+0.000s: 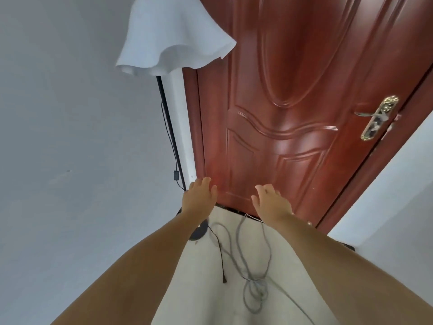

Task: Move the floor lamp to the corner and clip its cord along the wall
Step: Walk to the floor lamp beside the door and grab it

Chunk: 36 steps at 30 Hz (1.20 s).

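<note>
The floor lamp (171,127) is standing in the corner beside the door (293,102); its black cord (219,249) is trailing loose across the floor (210,289). Your left hand (199,195) and right hand (269,200) are hovering open, holding nothing. Pick up the cord near the base, avoiding the grey cable (253,289).

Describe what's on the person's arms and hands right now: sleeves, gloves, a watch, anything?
Nothing worn that shows. The left hand and right hand are bare, with no gloves, rings or watch visible. Both forearms are uncovered to the frame's bottom edge, so no sleeves are in view.
</note>
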Tool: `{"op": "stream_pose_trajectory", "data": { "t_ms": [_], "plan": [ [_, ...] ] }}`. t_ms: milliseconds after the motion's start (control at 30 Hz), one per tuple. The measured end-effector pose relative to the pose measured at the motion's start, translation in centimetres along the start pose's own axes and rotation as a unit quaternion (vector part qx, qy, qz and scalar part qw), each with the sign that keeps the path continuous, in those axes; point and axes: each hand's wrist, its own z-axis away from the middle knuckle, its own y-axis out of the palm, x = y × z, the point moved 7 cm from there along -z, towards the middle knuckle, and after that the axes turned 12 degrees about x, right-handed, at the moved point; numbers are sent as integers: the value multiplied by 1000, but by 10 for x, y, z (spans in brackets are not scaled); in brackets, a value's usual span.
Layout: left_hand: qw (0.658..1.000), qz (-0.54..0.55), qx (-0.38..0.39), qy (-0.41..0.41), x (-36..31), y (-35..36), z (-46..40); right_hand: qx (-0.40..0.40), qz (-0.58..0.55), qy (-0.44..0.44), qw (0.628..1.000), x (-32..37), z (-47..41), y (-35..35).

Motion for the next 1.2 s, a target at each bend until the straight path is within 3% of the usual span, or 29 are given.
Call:
{"op": "stream_pose_trajectory", "data": {
  "t_ms": [233, 567, 800, 967, 1200],
  "plan": [
    [997, -20, 18, -77, 40, 12, -95, 25, -37, -85, 995, 34, -125, 20],
    [990, -25, 49, -132, 54, 22, -214, 69, -68, -99, 990, 19, -258, 25],
    [966, 31, 19, -257, 116, 59, -244, 128, -51, -171, 976, 42, -343, 67],
    [921, 111, 3, -373, 178, 131, -255, 180, -23, -219, 959, 55, -388, 139],
    [820, 294, -75, -485, 277, 221, -288, 277, -24, -200, 939, 58, -431, 288]
  ]
}}
